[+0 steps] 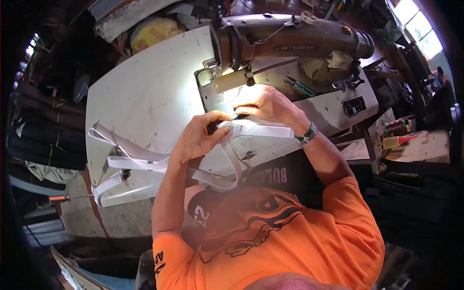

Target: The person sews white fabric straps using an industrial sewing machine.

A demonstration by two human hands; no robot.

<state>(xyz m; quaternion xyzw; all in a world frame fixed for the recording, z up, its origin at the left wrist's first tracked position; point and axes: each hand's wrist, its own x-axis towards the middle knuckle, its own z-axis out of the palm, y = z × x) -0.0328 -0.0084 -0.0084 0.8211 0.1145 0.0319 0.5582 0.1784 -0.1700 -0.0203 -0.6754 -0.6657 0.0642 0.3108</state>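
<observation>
White straps (270, 131) run in loops across the front of the sewing table and hang over its edge. My left hand (203, 135) is closed, with thumb and forefinger on the strap where several layers meet. Just beside it, my right hand (270, 106) is bent in a pinch over the same spot. What its fingertips hold is small and partly hidden. Both hands are in front of the needle area of a brown sewing machine (290, 41), under a bright light. A cream lamp handle or cover (232, 81) sits just above my right hand.
Green-handled thread snips (302, 87) lie on the machine bed. A switch plate (354, 106) is set into the white table (140, 92). At right, a thread spool (397, 126) and a red-tipped bottle (394, 141) rest on a shelf. An orange-handled screwdriver (60, 198) is at left.
</observation>
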